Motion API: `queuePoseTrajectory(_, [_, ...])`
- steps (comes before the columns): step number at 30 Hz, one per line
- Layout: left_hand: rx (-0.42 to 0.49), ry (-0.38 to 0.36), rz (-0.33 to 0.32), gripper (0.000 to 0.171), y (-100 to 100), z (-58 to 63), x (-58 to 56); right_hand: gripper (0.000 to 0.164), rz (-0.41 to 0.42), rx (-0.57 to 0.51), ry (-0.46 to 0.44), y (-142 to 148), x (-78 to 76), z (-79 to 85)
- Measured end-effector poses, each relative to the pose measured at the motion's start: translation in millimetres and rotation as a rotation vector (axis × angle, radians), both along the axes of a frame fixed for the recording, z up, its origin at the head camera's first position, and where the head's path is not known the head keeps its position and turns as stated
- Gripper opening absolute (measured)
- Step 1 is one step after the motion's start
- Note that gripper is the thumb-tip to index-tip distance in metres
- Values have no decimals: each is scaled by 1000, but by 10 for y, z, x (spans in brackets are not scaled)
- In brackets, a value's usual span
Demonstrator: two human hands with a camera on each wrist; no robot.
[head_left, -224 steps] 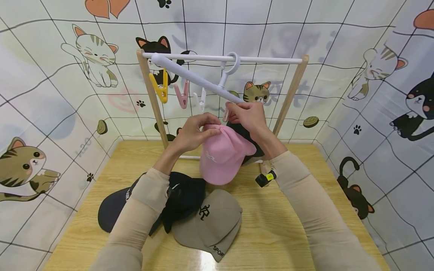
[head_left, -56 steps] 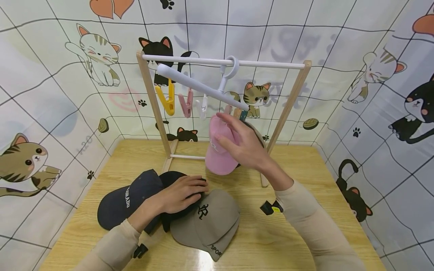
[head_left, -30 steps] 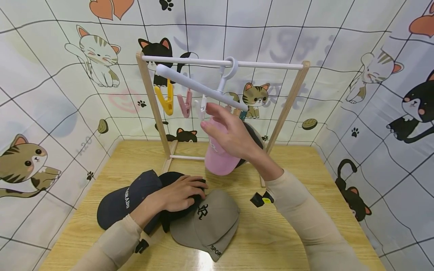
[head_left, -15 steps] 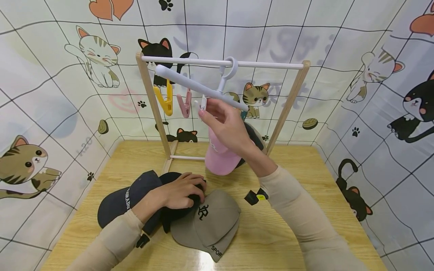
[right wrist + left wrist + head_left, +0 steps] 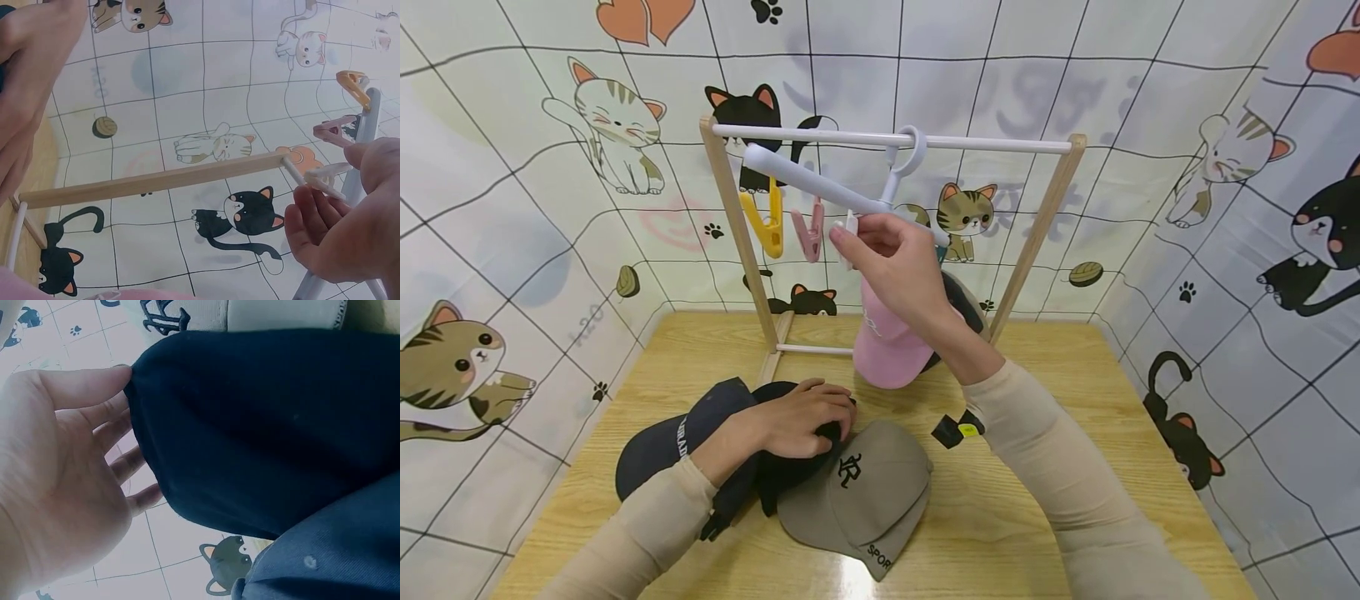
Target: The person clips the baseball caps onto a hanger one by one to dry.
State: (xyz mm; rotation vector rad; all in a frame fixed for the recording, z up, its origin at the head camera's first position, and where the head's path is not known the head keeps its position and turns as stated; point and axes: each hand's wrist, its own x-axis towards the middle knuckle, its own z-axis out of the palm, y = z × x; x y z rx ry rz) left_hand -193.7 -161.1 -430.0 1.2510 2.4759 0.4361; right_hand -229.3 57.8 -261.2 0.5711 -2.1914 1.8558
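With thumb and fingers, my right hand (image 5: 902, 271) pinches a white clothespin (image 5: 852, 223) hanging below the lavender hanger (image 5: 820, 185); that clothespin (image 5: 328, 177) shows in the right wrist view too. A pink cap (image 5: 887, 358) hangs behind and below this hand, and a dark cap (image 5: 967, 302) is partly hidden behind it. Down at the table, my left hand (image 5: 801, 423) grips the edge of a black cap (image 5: 262, 419), its thumb on the near side and fingers behind. A navy cap (image 5: 655, 454) and a grey-brown cap (image 5: 883, 483) lie beside the black one.
The hanger hooks over the white bar (image 5: 1000, 144) of a wooden-legged rack (image 5: 1037, 229) on the table (image 5: 1000, 517). A yellow clothespin (image 5: 771, 229) and a pink clothespin (image 5: 808, 233) hang left of the white one. Cat-patterned sheeting stands around the table.
The right hand has let go of the pink cap's clothespin, moved left and taken hold of the white one. From the pink cap, the left hand has come down to the black cap.
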Motion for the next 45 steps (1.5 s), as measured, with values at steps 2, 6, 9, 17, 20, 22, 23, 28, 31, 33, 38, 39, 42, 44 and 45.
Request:
queuePoseTrajectory(2, [11,1,3,14,-10,29,2,37,-13,-3,-2,-13,-4,12])
queuePoseTrajectory(6, [39,11,18,15,-41,69,-7,33,-38,-17,-6,-40,-12,34])
queuePoseTrajectory(9, [73,12,31,14,-97,80,-46,31,-49,-32,-7,-52,-22,45])
queuePoseTrajectory(17, [210,56,1,8,-309,-66,-291,28,-34,-61,0,-57,-36,59])
queuePoseTrajectory(20, [207,68,32,12,-296,181,-176,27,-25,-49,2,-46,-37,50])
queuePoseTrajectory(22, [203,98,40,13,-303,227,-165,27,-25,-36,4,-36,-42,43])
queuePoseTrajectory(23, [196,109,50,13,-305,262,-153,27,-26,-31,4,-31,-42,42])
queuePoseTrajectory(28, [193,131,100,15,-332,373,-143,28,-35,7,10,-7,-43,39])
queuePoseTrajectory(31, [238,114,110,15,-361,432,-166,28,-38,24,20,2,-41,40])
queuePoseTrajectory(33, [272,107,112,16,-377,480,-174,27,-37,31,29,6,-43,39])
queuePoseTrajectory(38, [320,93,126,17,-408,558,-181,26,-25,40,53,13,-56,33])
queuePoseTrajectory(39, [329,85,128,18,-411,567,-183,26,-23,44,55,16,-61,31])
queuePoseTrajectory(42, [361,65,125,21,-416,587,-195,27,-18,59,64,21,-75,24])
queuePoseTrajectory(44, [387,54,126,21,-414,612,-201,27,-16,70,69,28,-86,21])
queuePoseTrajectory(45, [402,54,125,21,-414,629,-202,28,-15,75,75,32,-91,20])
